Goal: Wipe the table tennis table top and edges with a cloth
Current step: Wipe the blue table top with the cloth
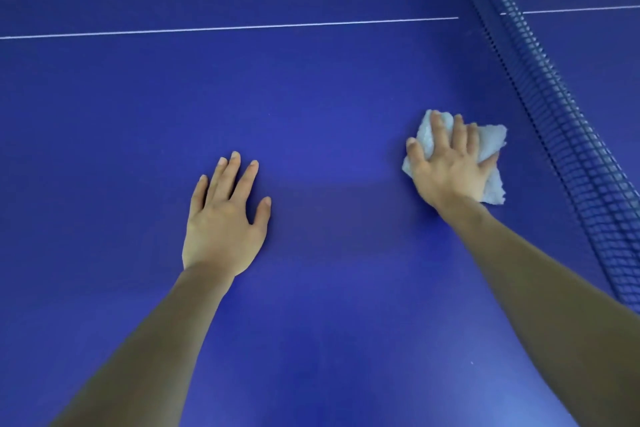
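Note:
The blue table tennis table top [311,97] fills the view. My right hand [450,166] presses flat on a crumpled white cloth [491,146] on the table, fingers spread over it, close to the net. My left hand [225,215] rests flat on the bare table surface to the left, fingers straight and slightly spread, holding nothing.
The dark blue net [568,135] runs diagonally down the right side, just beyond the cloth. A thin white centre line [242,26] crosses the table far from me and continues past the net.

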